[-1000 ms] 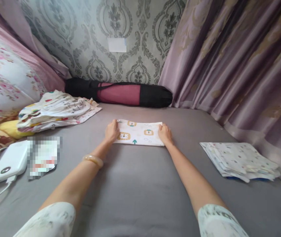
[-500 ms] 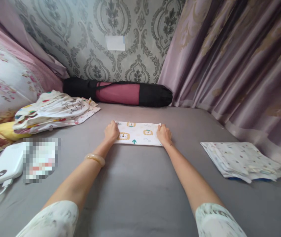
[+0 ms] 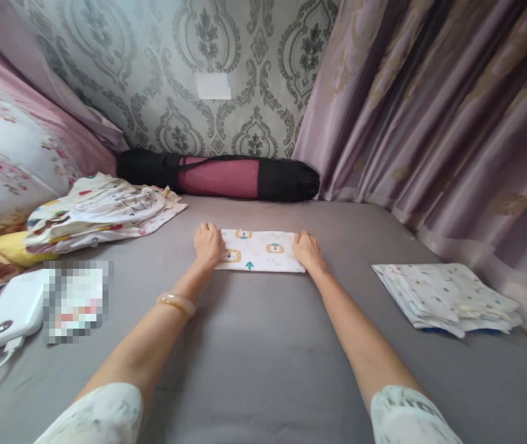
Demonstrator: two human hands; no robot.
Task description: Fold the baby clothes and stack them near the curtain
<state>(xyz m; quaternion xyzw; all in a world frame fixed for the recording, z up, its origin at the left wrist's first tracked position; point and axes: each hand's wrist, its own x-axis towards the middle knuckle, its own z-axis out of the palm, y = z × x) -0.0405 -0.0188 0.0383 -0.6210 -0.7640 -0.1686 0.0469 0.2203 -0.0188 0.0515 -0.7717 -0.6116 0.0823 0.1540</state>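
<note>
On bedding [image 3: 263, 357], white cloth [image 3: 258, 251], perhaps lion-printed.

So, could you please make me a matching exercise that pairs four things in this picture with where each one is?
Things
1. Cloth with the green arrow
2. Black and maroon bag
3. White power bank
4. Folded stack of cloths

Places
A. On the right, near the curtain
B. At the left edge of the view
C. Between the left hand and the right hand
D. At the back, by the patterned wall

Right pairs: 1-C, 2-D, 3-B, 4-A
</note>
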